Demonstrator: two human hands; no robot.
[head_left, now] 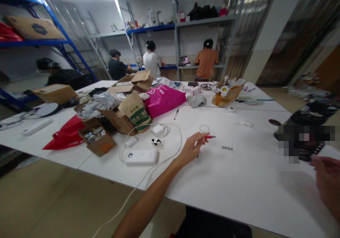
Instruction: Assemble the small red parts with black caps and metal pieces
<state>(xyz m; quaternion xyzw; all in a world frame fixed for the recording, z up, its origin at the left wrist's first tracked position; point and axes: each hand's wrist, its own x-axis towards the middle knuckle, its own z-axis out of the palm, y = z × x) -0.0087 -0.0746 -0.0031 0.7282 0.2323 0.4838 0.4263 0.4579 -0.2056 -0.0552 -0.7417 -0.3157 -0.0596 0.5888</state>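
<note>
My left hand [191, 148] reaches over the white table [239, 188], with its fingers closed around a slim red pen [210, 137]. The pen's tip points to the right. Just beyond the fingers lies a thin ring [204, 128], and to the right is a short row of small grey pieces [227, 148]. At the right edge, my right hand [328, 181] is partly cut off. Its fingers are pinched at the lower edge of a dark flat thing [309, 157], which is largely masked by blurring, so its kind is unclear.
A white power bank [142, 156] and a coiled white cable [166, 129] lie left of my left hand. Behind them stand a small open carton [97, 142], a brown paper bag [135, 110] and a magenta bag [166, 100]. Several people sit or stand near the shelves [151, 29].
</note>
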